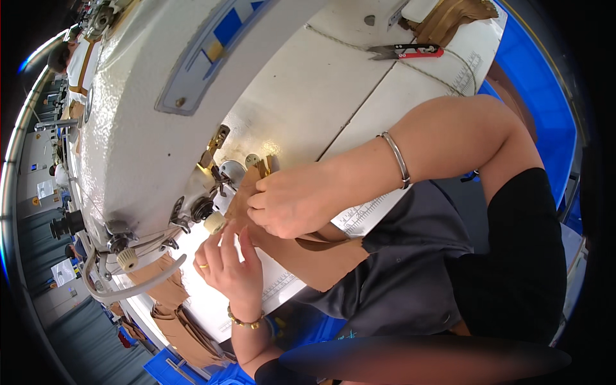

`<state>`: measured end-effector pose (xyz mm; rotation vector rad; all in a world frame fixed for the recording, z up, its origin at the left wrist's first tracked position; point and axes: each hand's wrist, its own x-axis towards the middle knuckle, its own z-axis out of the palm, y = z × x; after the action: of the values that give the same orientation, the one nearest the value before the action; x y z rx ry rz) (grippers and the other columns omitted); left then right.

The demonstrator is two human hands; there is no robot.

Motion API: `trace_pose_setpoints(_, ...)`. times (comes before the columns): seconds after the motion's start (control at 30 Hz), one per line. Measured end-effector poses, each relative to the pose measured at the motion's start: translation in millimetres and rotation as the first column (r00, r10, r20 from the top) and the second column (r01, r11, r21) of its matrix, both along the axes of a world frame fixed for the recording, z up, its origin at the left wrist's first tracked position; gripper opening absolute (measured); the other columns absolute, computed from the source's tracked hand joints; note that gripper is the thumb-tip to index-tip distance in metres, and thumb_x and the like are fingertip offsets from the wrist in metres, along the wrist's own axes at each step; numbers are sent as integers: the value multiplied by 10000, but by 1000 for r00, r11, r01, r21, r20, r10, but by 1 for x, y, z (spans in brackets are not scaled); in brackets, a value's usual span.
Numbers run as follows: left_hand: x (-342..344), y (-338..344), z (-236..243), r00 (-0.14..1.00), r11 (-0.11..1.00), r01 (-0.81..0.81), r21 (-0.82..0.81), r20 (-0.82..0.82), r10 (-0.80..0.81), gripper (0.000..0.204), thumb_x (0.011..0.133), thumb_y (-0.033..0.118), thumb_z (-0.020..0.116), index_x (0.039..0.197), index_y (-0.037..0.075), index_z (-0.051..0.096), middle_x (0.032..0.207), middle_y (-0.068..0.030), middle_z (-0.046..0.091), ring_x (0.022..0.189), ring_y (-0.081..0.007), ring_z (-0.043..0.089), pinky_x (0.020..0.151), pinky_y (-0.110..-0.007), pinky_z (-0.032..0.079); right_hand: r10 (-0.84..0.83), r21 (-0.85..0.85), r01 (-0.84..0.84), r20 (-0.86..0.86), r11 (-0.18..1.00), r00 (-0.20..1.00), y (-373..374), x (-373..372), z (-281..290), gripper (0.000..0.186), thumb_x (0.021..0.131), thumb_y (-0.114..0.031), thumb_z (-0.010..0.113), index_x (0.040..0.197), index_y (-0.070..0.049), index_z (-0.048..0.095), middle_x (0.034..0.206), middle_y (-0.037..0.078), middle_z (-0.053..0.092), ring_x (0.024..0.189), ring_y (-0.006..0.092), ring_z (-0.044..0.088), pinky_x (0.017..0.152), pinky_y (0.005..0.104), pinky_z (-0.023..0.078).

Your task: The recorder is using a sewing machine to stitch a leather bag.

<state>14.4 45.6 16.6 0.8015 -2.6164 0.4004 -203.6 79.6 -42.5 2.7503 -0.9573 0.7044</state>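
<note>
A brown piece of fabric (324,263) lies under the needle area of a white sewing machine (138,128) and hangs over the table's near edge. My right hand (292,200), with a silver bangle at its wrist, is closed on the fabric close to the presser foot; its curled fingertips are partly hidden. Just left of it, my left hand (230,264) has its fingers apart, beside the fabric's left edge and below a cream knob (215,222) on the machine. Whether its fingertips touch the fabric is hard to tell.
Red-handled thread snips (410,51) lie on the white table (282,77) beside a loose cord. Brown pieces are stacked at the lower left (186,333) and far right (452,19). A blue bin (539,83) stands at the right. Other people sit at the far left.
</note>
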Motion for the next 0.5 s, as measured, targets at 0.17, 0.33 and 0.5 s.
trace_pose_setpoints(0.17, 11, -12, -4, 957, 896, -167, 412, -153, 248, 436, 824, 177, 868, 1169, 20, 653, 1086, -52, 650, 814, -206, 544, 723, -339, 450, -3, 38, 5, -55, 999, 999, 4, -1, 3, 142, 757, -168, 671, 755, -29, 702, 802, 23, 627, 835, 201, 626, 652, 323, 506)
trace_pose_setpoints(0.33, 12, -32, -9, 967, 741, -145, 655, -63, 245, 304, 837, 150, 871, 946, 1, 629, 875, -20, 606, 734, -116, 502, 640, -268, 434, -26, -110, 45, 164, 993, 986, -3, -5, 3, 164, 786, -173, 660, 825, -23, 712, 844, 57, 649, 829, 208, 634, 693, 323, 514)
trace_pose_setpoints(0.5, 12, -36, -10, 956, 624, -108, 774, -91, 278, 361, 803, 200, 898, 802, -9, 604, 741, -55, 564, 637, -162, 517, 617, -296, 469, -405, 9, 405, 5, 914, 914, -29, -30, 5, 204, 834, -155, 624, 951, -3, 694, 963, 110, 689, 856, 232, 656, 761, 342, 541)
